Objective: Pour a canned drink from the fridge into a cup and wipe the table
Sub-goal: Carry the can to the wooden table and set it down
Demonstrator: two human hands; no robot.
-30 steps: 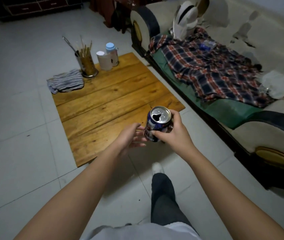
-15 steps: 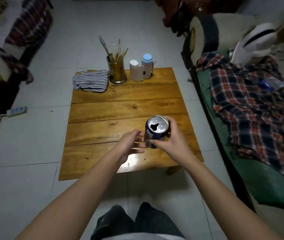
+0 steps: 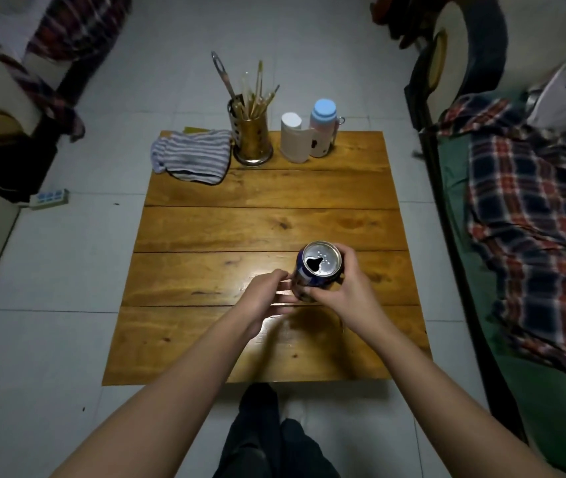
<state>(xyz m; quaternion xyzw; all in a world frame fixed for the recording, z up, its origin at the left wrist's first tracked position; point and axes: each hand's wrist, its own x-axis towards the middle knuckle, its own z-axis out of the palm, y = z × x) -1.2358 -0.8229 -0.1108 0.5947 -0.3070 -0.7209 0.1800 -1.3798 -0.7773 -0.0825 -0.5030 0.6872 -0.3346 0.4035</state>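
Wooden table (image 3: 268, 222), right hand (image 3: 347, 291) fingers curled around can (image 3: 316, 270)

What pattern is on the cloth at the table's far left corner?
The cloth has grey and white stripes, seen clearly in the head view.

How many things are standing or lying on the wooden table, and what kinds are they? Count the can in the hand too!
Cloths: 1, the striped cloth
Utensil holders: 1, the brass holder
Cups: 1, the white cup
Bottles: 1, the blue-capped bottle
Cans: 1, the open can, gripped in the right hand above the table
Total: 5
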